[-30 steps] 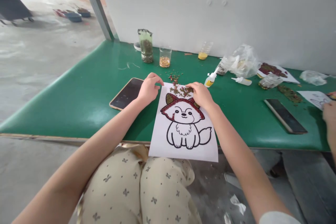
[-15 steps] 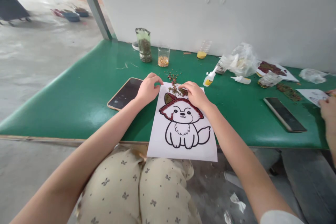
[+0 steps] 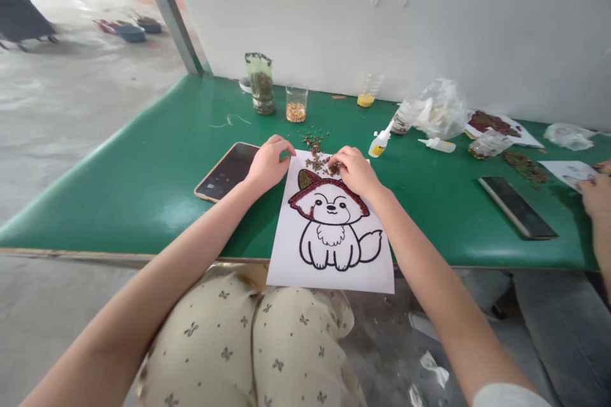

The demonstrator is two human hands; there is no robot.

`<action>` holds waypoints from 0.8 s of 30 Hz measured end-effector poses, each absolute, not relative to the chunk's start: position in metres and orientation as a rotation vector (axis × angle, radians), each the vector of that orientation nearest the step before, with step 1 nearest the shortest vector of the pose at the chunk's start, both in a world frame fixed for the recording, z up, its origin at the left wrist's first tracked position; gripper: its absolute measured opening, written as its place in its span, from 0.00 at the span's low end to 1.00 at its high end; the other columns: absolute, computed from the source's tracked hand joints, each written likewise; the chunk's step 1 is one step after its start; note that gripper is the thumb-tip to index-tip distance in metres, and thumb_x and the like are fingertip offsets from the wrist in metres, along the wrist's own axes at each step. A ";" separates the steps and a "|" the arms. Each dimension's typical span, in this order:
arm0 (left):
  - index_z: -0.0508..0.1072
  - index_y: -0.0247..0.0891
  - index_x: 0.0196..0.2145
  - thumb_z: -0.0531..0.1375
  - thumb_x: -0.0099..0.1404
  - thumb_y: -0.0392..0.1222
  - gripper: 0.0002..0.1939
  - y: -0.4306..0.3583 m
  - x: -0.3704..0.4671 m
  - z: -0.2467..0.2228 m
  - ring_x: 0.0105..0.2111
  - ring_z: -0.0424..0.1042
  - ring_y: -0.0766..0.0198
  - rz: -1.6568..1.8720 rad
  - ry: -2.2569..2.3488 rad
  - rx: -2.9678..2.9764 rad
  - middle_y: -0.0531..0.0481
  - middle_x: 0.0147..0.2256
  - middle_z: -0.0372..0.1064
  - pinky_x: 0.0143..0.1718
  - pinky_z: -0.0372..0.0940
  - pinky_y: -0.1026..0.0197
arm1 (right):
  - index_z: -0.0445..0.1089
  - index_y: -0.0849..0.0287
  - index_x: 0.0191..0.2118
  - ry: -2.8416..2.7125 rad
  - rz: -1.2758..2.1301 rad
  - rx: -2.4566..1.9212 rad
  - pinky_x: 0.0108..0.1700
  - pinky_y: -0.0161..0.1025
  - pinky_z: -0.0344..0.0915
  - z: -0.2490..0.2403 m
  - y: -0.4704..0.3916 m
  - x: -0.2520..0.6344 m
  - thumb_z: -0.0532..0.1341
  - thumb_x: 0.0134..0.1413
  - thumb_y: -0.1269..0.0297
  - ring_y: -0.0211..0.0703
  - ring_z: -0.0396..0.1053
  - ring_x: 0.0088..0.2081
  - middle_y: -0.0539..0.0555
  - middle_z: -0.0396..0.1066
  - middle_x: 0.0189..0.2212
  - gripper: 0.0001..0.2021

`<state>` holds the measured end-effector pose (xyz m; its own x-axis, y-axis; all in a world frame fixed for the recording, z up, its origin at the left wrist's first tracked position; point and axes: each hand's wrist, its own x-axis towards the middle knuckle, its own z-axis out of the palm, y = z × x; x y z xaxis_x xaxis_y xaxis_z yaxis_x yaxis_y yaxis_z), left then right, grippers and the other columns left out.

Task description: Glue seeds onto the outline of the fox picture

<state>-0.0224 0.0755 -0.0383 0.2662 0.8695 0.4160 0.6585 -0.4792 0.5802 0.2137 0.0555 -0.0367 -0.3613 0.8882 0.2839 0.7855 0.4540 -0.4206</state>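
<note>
A white sheet of paper (image 3: 281,254) with a line drawing of a fox-like animal lies before me, its lower end jutting past the table edge. Red and green beans fill one ear and a band around the head. My left hand (image 3: 271,162) is at the sheet's top left corner, fingers curled, gripping its edge. At the top right of the sheet, my right hand (image 3: 354,168) is closed, fingertips down among loose beans (image 3: 314,163); whatever they hold is hidden. More beans trail onto the table beyond. A phone (image 3: 226,172) lies beside my left hand.
On the green table (image 3: 119,184) stand a cut green bottle (image 3: 261,86), a cup of yellow kernels (image 3: 296,108) and a glue bottle (image 3: 380,141). Further right are a second glue bottle (image 3: 438,145), plastic bags (image 3: 442,108) and another phone (image 3: 518,206). Another person's hand (image 3: 596,194) touches paper at the right edge.
My right fingers have shifted slightly among the loose beans and curl in more. My left hand and the sheet stay in place; the view has moved very slightly.
</note>
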 end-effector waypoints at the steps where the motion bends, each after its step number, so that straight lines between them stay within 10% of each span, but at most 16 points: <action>1: 0.74 0.37 0.31 0.52 0.54 0.29 0.12 0.076 -0.022 -0.038 0.36 0.68 0.62 1.032 1.400 2.250 0.47 0.38 0.67 0.38 0.67 0.59 | 0.71 0.58 0.33 -2.239 0.292 -1.400 0.47 0.43 0.59 -0.036 0.056 0.213 0.49 0.50 0.81 0.47 0.60 0.44 0.56 0.66 0.38 0.17; 24: 0.73 0.38 0.30 0.53 0.55 0.28 0.11 0.077 -0.023 -0.039 0.44 0.66 0.55 0.964 1.457 2.311 0.46 0.38 0.67 0.49 0.64 0.51 | 0.69 0.57 0.34 -2.313 0.254 -1.503 0.45 0.43 0.60 -0.025 0.048 0.217 0.58 0.56 0.74 0.48 0.62 0.46 0.55 0.67 0.39 0.05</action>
